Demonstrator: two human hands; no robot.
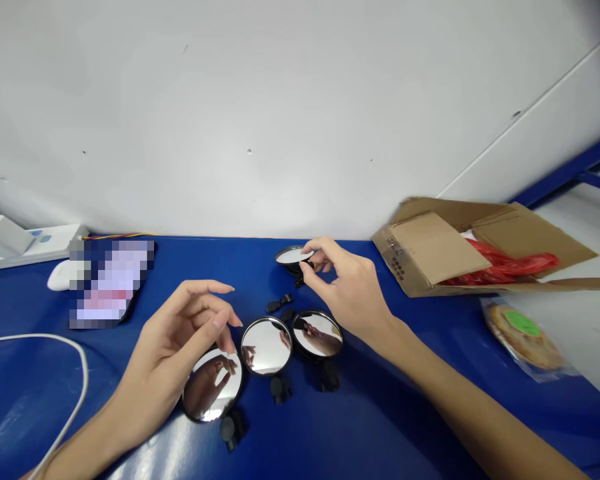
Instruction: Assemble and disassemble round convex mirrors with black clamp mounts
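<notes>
Head view: three round mirrors lie face up on the blue desk (390, 420) — a left mirror (213, 390), a middle mirror (267, 347) and a right mirror (318, 335) — each with a black mount at its near side. A far mirror (289, 255), tilted, is at the right hand (357, 288), whose thumb and fingers pinch at its right edge, seemingly grasping it; just how the grip sits is partly hidden. So three look laid out and one is being handled, while a loose black clip (279, 303) lies apart, between the far mirror and the middle one. Whether any mirror is finished I cannot tell.

The left hand (180, 353) is loosely curled and holds nothing, over the upper edge of the left mirror; contact is unclear. Its fingertips are just beside the middle mirror, and well apart from the far one.
</notes>
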